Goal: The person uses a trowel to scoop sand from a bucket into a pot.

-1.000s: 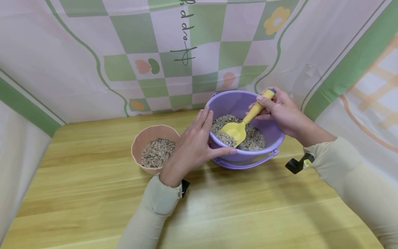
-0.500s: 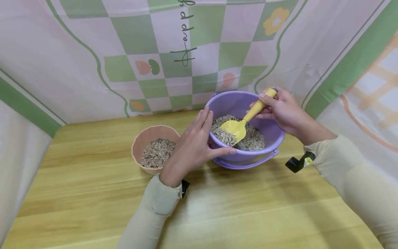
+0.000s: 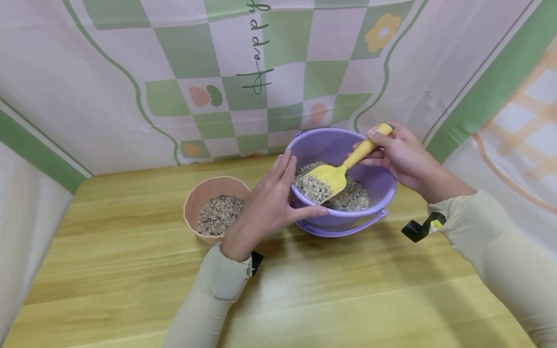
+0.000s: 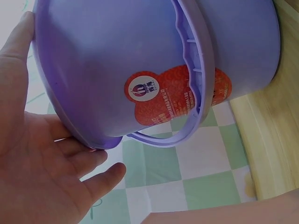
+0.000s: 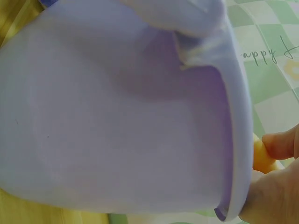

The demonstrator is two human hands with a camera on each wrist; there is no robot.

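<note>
A purple bucket (image 3: 380,198) stands at the back right of the table, with coarse sand-like grains (image 3: 354,195) inside. My right hand (image 3: 402,154) grips the handle of a yellow scoop (image 3: 359,152). Its blade lies tilted within the bucket near the left rim, bearing a heap of grains. Against the bucket's left rim rests my left hand (image 3: 270,200); the left wrist view shows its fingers (image 4: 105,182) extended along the outside of the rim. An orange-pink bowl (image 3: 193,198), partly behind the left hand, also contains grains. The right wrist view mostly shows the bucket's wall (image 5: 117,116).
The light wooden table (image 3: 130,280) stretches toward the front and left. Right behind it hangs a green-and-white checked cloth (image 3: 245,89). The bucket's purple carrying handle (image 3: 361,224) hangs down on the near side.
The scoop has risen slightly and moved a little right with the right hand, and its heap of grains shows more fully. The left hand stays at the bucket rim.
</note>
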